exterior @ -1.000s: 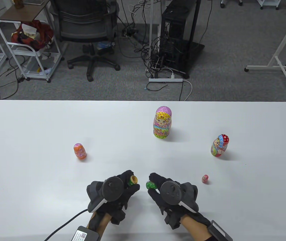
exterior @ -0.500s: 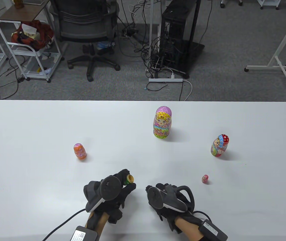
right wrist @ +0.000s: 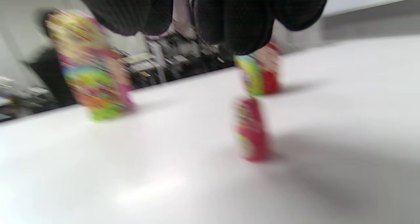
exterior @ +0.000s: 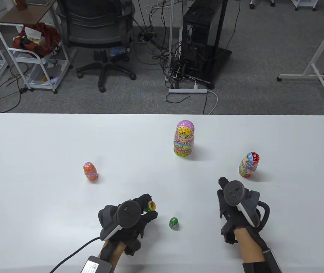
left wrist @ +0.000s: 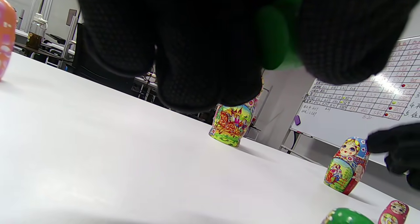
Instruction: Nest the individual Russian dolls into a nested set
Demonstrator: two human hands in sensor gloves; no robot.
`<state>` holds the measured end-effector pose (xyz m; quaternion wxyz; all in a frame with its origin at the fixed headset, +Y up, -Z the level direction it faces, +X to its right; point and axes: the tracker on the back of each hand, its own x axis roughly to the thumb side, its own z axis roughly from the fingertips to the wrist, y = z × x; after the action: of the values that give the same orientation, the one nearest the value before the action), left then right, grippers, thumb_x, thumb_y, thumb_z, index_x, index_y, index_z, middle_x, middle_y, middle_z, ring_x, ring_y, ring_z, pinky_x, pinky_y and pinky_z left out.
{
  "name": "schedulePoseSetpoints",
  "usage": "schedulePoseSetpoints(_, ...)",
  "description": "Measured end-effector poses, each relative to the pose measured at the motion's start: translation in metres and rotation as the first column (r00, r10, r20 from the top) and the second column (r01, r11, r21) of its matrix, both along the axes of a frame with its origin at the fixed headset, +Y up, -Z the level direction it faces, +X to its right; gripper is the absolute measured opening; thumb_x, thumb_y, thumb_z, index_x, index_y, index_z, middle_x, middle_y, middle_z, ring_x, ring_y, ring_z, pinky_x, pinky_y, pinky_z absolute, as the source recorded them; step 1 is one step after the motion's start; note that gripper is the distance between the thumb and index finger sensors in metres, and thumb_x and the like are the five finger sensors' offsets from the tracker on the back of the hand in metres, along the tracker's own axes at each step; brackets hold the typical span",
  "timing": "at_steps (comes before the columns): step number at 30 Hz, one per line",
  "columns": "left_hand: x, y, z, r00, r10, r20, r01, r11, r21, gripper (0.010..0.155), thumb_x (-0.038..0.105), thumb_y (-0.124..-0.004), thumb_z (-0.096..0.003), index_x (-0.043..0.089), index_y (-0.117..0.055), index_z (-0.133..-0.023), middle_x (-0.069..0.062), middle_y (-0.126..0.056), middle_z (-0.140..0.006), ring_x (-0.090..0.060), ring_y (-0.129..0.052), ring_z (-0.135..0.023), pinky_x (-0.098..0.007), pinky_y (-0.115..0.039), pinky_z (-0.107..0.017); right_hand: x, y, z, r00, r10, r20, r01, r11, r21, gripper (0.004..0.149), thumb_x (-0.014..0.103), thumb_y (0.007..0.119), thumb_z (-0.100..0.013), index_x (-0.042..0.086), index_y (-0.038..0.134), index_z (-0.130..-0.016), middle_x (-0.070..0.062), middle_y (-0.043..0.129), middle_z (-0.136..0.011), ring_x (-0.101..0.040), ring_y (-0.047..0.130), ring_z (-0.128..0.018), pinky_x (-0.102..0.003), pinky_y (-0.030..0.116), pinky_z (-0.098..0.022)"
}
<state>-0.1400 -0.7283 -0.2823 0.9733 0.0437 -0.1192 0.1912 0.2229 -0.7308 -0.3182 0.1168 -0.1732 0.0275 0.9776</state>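
My left hand (exterior: pixel 150 209) grips the green doll's bottom half (exterior: pixel 151 205), its open wooden rim facing up and right; the half shows green between the fingers in the left wrist view (left wrist: pixel 279 36). The green top half (exterior: pixel 173 223) stands on the table between my hands. My right hand (exterior: pixel 224 193) hovers, holding nothing, over the tiny red doll, which it hides in the table view. The tiny doll (right wrist: pixel 251 130) stands below the fingers (right wrist: pixel 236 17) in the blurred right wrist view, and also shows in the left wrist view (left wrist: pixel 393 212).
The large pink-and-yellow doll (exterior: pixel 184 138) stands at the table's middle back. The red-and-blue doll (exterior: pixel 248 165) stands just beyond my right hand. The orange doll (exterior: pixel 90 171) stands at the left. All are closed and upright on the white table (exterior: pixel 36 142).
My right hand set the green top half down on the table, let go, and moved right and forward over the tiny red doll. My left hand stayed almost still with the bottom half.
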Motion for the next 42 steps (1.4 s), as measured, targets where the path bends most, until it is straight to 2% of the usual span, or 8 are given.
schedulePoseSetpoints(6, 0.001, 0.001, 0.001, 1.000, 0.003, 0.004, -0.002, 1.000, -0.011, 0.071, 0.060, -0.088, -0.0326, 0.022, -0.076, -0.092, 0.005, -0.101, -0.073, -0.011, -0.104, -0.060, -0.041, -0.087, -0.055, 0.012, -0.024, -0.006, 0.999, -0.036, 0.022, 0.039, 0.990, -0.134, 0.045, 0.040, 0.075, -0.052, 0.040, 0.064, -0.096, -0.006, 0.075, -0.099, -0.028, 0.085, -0.078, -0.048, 0.072, -0.058)
schedulePoseSetpoints(13, 0.002, 0.001, 0.002, 1.000, 0.005, 0.009, -0.005, 1.000, -0.016, 0.072, 0.058, -0.089, -0.0317, 0.022, -0.076, -0.092, 0.005, -0.101, -0.073, -0.010, -0.104, -0.059, -0.041, -0.087, -0.055, 0.003, -0.023, -0.006, 0.998, 0.057, 0.009, -0.056, 0.995, -0.082, 0.042, 0.037, 0.081, -0.049, 0.033, 0.073, -0.090, -0.003, 0.084, -0.092, -0.024, 0.091, -0.073, -0.044, 0.077, -0.057)
schedulePoseSetpoints(17, 0.006, 0.003, 0.003, 1.000, -0.006, 0.021, 0.006, 1.000, 0.005, 0.071, 0.058, -0.090, -0.0313, 0.022, -0.077, -0.091, 0.005, -0.101, -0.072, -0.010, -0.104, -0.059, -0.040, -0.087, -0.055, -0.014, -0.011, -0.002, 0.997, -0.022, -0.079, 0.023, 1.000, 0.011, 0.045, 0.040, 0.082, -0.047, 0.031, 0.072, -0.090, -0.003, 0.086, -0.089, -0.022, 0.094, -0.069, -0.042, 0.079, -0.054)
schedulePoseSetpoints(21, 0.011, 0.005, 0.006, 0.999, -0.016, 0.039, 0.015, 1.000, 0.021, 0.071, 0.059, -0.091, -0.0305, 0.023, -0.077, -0.090, 0.006, -0.101, -0.071, -0.009, -0.104, -0.057, -0.040, -0.087, -0.055, -0.052, 0.012, 0.009, 0.903, -0.263, -0.340, 0.330, 0.931, 0.156, 0.046, 0.041, 0.082, -0.045, 0.029, 0.072, -0.089, -0.004, 0.087, -0.086, -0.021, 0.094, -0.065, -0.043, 0.079, -0.053)
schedulePoseSetpoints(24, 0.016, 0.007, 0.009, 0.998, -0.032, 0.054, 0.029, 0.999, 0.041, 0.071, 0.060, -0.091, -0.0298, 0.023, -0.077, -0.089, 0.007, -0.101, -0.070, -0.009, -0.104, -0.057, -0.040, -0.087, -0.054, -0.081, 0.027, 0.023, 0.791, -0.322, -0.520, 0.474, 0.860, 0.189, 0.047, 0.043, 0.082, -0.045, 0.028, 0.072, -0.088, -0.003, 0.088, -0.084, -0.020, 0.095, -0.063, -0.042, 0.080, -0.052)
schedulePoseSetpoints(28, 0.020, 0.010, 0.012, 0.998, -0.043, 0.055, 0.039, 0.997, 0.071, 0.072, 0.061, -0.092, -0.0291, 0.023, -0.077, -0.089, 0.007, -0.101, -0.069, -0.008, -0.104, -0.056, -0.040, -0.087, -0.054, -0.104, 0.036, 0.036, 0.703, -0.331, -0.629, 0.547, 0.817, 0.182, 0.048, 0.046, 0.083, -0.043, 0.027, 0.073, -0.086, -0.002, 0.092, -0.078, -0.019, 0.097, -0.057, -0.041, 0.082, -0.049)
schedulePoseSetpoints(36, 0.027, 0.015, 0.017, 0.997, -0.041, 0.069, 0.034, 0.994, 0.102, 0.072, 0.062, -0.092, -0.0281, 0.024, -0.075, -0.087, 0.008, -0.099, -0.068, -0.008, -0.103, -0.056, -0.040, -0.087, -0.055, -0.123, 0.031, 0.045, 0.691, -0.318, -0.649, 0.545, 0.820, 0.178, 0.047, 0.050, 0.084, -0.042, 0.027, 0.079, -0.082, 0.000, 0.099, -0.067, -0.015, 0.102, -0.048, -0.038, 0.087, -0.044)
schedulePoseSetpoints(42, 0.031, 0.016, 0.020, 0.996, -0.023, 0.082, 0.014, 0.994, 0.111, 0.072, 0.062, -0.093, -0.0273, 0.024, -0.074, -0.086, 0.008, -0.098, -0.068, -0.007, -0.102, -0.056, -0.040, -0.087, -0.055, -0.133, 0.024, 0.048, 0.692, -0.306, -0.653, 0.522, 0.837, 0.161, 0.047, 0.052, 0.083, -0.041, 0.028, 0.076, -0.082, 0.002, 0.097, -0.066, -0.016, 0.100, -0.049, -0.039, 0.085, -0.045)
